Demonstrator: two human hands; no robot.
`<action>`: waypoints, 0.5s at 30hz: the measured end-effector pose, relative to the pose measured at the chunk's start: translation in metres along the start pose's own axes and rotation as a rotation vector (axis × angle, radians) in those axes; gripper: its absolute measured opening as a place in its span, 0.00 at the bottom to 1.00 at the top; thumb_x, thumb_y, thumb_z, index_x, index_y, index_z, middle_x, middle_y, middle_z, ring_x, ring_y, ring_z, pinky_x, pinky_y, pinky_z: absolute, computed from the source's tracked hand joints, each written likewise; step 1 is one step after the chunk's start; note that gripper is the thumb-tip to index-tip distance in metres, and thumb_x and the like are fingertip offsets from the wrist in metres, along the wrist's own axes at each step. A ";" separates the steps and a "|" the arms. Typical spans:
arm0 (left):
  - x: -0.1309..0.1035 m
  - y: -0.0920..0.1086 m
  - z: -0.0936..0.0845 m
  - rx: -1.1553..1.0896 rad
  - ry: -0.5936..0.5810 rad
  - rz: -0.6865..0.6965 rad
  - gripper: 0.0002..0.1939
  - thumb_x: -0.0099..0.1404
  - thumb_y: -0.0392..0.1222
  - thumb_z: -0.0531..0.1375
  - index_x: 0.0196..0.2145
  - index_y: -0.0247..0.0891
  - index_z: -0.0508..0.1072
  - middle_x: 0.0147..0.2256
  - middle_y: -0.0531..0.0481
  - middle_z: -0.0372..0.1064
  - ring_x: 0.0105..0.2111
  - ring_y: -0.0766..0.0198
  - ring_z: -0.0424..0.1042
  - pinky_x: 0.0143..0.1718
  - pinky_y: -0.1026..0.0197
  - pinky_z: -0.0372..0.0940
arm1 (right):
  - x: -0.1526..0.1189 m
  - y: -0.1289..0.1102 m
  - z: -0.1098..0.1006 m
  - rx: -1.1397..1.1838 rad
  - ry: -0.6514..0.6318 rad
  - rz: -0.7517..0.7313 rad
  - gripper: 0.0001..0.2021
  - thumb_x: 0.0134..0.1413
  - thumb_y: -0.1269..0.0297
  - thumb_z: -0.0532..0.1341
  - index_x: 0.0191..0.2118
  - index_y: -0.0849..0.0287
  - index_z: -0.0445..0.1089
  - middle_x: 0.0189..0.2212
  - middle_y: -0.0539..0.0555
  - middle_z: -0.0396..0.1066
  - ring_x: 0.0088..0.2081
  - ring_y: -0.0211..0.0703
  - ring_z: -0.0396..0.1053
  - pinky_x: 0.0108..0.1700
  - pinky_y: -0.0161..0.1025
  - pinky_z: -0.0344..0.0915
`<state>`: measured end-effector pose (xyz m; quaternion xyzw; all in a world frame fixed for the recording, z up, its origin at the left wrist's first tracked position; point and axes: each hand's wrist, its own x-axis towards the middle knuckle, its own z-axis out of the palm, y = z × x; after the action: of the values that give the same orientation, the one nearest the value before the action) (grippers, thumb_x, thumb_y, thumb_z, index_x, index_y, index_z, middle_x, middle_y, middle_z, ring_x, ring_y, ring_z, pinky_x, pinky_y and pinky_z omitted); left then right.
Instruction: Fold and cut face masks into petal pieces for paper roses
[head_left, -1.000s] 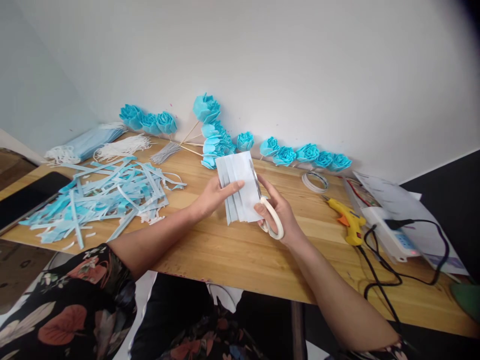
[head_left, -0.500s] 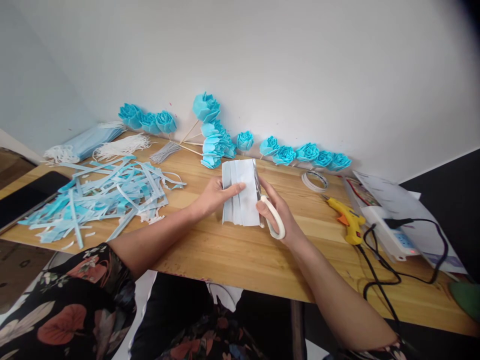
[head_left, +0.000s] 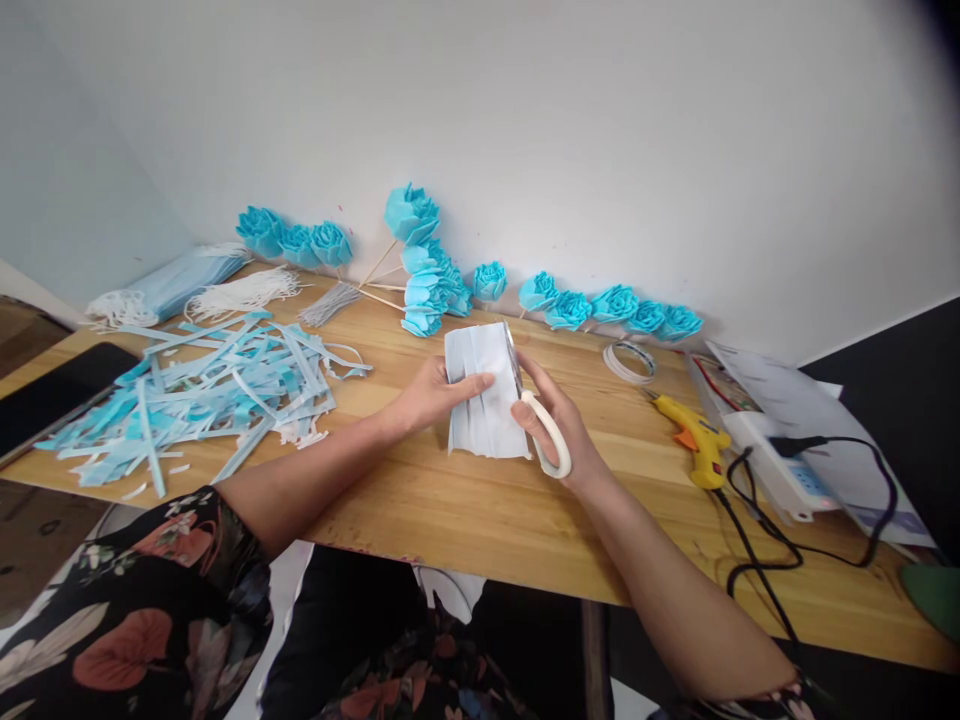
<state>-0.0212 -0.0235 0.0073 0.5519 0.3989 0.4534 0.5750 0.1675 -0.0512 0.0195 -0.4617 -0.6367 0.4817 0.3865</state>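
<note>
Pinched in my left hand (head_left: 442, 392) is a pale blue pleated piece of face mask fabric (head_left: 491, 415), thumb on its front and fingers behind. My right hand (head_left: 559, 420) is closed around white-handled scissors (head_left: 553, 440). Their blades lie along the right edge of the fabric and are mostly hidden by it. To the left lies a pile of cut blue and white mask strips (head_left: 217, 385). Behind my hands stands a cluster of blue fabric flowers (head_left: 427, 290) on thin sticks.
More blue flowers (head_left: 615, 303) lean on the wall. Stacked face masks (head_left: 169, 283), white ear loops (head_left: 244, 292) and grey wires (head_left: 330, 303) sit back left. A phone (head_left: 64, 395) lies left. Tape (head_left: 630, 362), a yellow glue gun (head_left: 697, 440) and a power strip (head_left: 784, 470) are right.
The fabric has tilted and slipped slightly down and to the right in my left hand. A narrow strip that stood along its right edge no longer shows there. My right hand barely moved.
</note>
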 end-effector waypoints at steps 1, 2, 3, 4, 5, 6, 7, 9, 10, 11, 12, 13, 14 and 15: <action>0.000 0.000 0.000 -0.003 0.001 0.001 0.20 0.57 0.51 0.66 0.39 0.31 0.76 0.39 0.40 0.77 0.39 0.52 0.76 0.40 0.54 0.72 | 0.000 0.000 0.000 0.001 0.004 0.003 0.44 0.49 0.38 0.63 0.67 0.54 0.53 0.27 0.51 0.69 0.26 0.44 0.64 0.27 0.40 0.62; 0.000 0.000 0.000 -0.007 0.000 0.003 0.20 0.57 0.51 0.66 0.39 0.31 0.76 0.39 0.40 0.77 0.40 0.52 0.76 0.40 0.54 0.72 | 0.000 0.000 0.000 0.004 0.006 0.007 0.44 0.49 0.38 0.63 0.67 0.53 0.53 0.26 0.51 0.68 0.25 0.43 0.63 0.26 0.39 0.60; 0.000 -0.001 0.000 -0.010 -0.001 0.006 0.20 0.57 0.51 0.66 0.38 0.31 0.76 0.39 0.40 0.77 0.40 0.52 0.76 0.40 0.54 0.72 | -0.001 0.000 0.000 0.009 0.008 0.009 0.43 0.49 0.39 0.63 0.67 0.53 0.53 0.26 0.50 0.67 0.24 0.42 0.61 0.25 0.38 0.59; 0.000 -0.001 0.000 -0.012 -0.004 0.008 0.19 0.57 0.52 0.66 0.38 0.31 0.76 0.39 0.40 0.77 0.40 0.52 0.76 0.40 0.53 0.72 | -0.001 0.000 0.000 0.013 0.010 0.012 0.44 0.49 0.39 0.63 0.67 0.53 0.53 0.25 0.49 0.66 0.23 0.41 0.60 0.24 0.38 0.58; 0.000 -0.001 0.000 -0.013 -0.005 0.010 0.19 0.57 0.52 0.66 0.38 0.31 0.76 0.39 0.40 0.77 0.40 0.52 0.76 0.40 0.53 0.72 | -0.001 0.000 0.000 0.017 0.012 0.014 0.44 0.49 0.39 0.64 0.67 0.53 0.53 0.24 0.49 0.65 0.23 0.40 0.59 0.23 0.37 0.57; 0.000 -0.001 0.000 -0.013 -0.005 0.010 0.19 0.57 0.52 0.66 0.38 0.31 0.76 0.40 0.40 0.77 0.40 0.52 0.76 0.40 0.53 0.71 | -0.001 0.001 0.001 0.020 0.014 0.015 0.44 0.48 0.39 0.64 0.67 0.54 0.53 0.24 0.48 0.64 0.22 0.39 0.58 0.23 0.37 0.57; 0.000 -0.001 0.000 -0.012 -0.003 0.010 0.19 0.57 0.51 0.66 0.38 0.32 0.76 0.40 0.40 0.77 0.40 0.52 0.76 0.41 0.53 0.71 | -0.001 0.001 0.001 0.023 0.015 0.016 0.45 0.48 0.40 0.64 0.67 0.54 0.52 0.23 0.48 0.63 0.21 0.39 0.57 0.22 0.37 0.56; -0.001 0.000 0.000 -0.010 0.000 0.010 0.19 0.58 0.51 0.66 0.39 0.32 0.76 0.40 0.40 0.77 0.41 0.52 0.76 0.41 0.53 0.71 | 0.000 0.002 0.001 0.027 0.015 0.020 0.45 0.48 0.40 0.65 0.68 0.54 0.52 0.21 0.47 0.62 0.20 0.38 0.56 0.22 0.37 0.55; -0.001 0.001 0.000 -0.009 -0.001 0.012 0.20 0.58 0.51 0.66 0.40 0.32 0.76 0.40 0.40 0.77 0.41 0.52 0.76 0.41 0.53 0.71 | 0.000 0.003 0.001 0.028 0.012 0.024 0.45 0.49 0.40 0.65 0.68 0.53 0.52 0.21 0.46 0.61 0.19 0.38 0.56 0.22 0.37 0.55; -0.001 0.001 0.000 -0.009 -0.002 0.015 0.20 0.58 0.51 0.66 0.40 0.32 0.76 0.40 0.40 0.77 0.41 0.52 0.75 0.41 0.53 0.71 | 0.000 0.003 0.001 0.030 0.010 0.028 0.45 0.49 0.40 0.64 0.68 0.53 0.51 0.20 0.45 0.60 0.19 0.38 0.56 0.21 0.37 0.55; -0.001 0.002 0.000 -0.009 -0.004 0.017 0.20 0.58 0.51 0.66 0.40 0.32 0.76 0.40 0.40 0.77 0.41 0.52 0.75 0.42 0.53 0.71 | 0.000 0.003 0.001 0.031 0.008 0.031 0.45 0.49 0.40 0.64 0.68 0.53 0.51 0.19 0.45 0.60 0.19 0.38 0.56 0.21 0.37 0.56; -0.001 0.002 0.000 -0.010 -0.003 0.019 0.20 0.58 0.51 0.66 0.41 0.32 0.76 0.40 0.40 0.77 0.41 0.52 0.75 0.42 0.53 0.71 | 0.000 0.003 0.001 0.029 0.006 0.031 0.45 0.49 0.39 0.64 0.68 0.53 0.50 0.20 0.46 0.61 0.20 0.39 0.58 0.22 0.37 0.57; -0.001 0.002 0.001 -0.009 -0.004 0.019 0.20 0.58 0.51 0.66 0.41 0.32 0.76 0.40 0.40 0.77 0.41 0.52 0.75 0.41 0.53 0.71 | -0.001 0.002 0.001 0.025 0.002 0.026 0.45 0.49 0.39 0.64 0.68 0.53 0.50 0.21 0.47 0.63 0.21 0.41 0.61 0.23 0.38 0.59; -0.001 0.002 0.001 -0.006 -0.007 0.016 0.20 0.58 0.51 0.66 0.40 0.32 0.76 0.39 0.40 0.77 0.41 0.52 0.76 0.41 0.53 0.71 | -0.001 0.001 0.001 0.017 -0.004 0.015 0.45 0.49 0.38 0.63 0.68 0.53 0.51 0.23 0.48 0.66 0.23 0.43 0.64 0.25 0.40 0.62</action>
<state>-0.0212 -0.0251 0.0094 0.5550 0.3910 0.4573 0.5744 0.1669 -0.0521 0.0181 -0.4621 -0.6299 0.4909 0.3857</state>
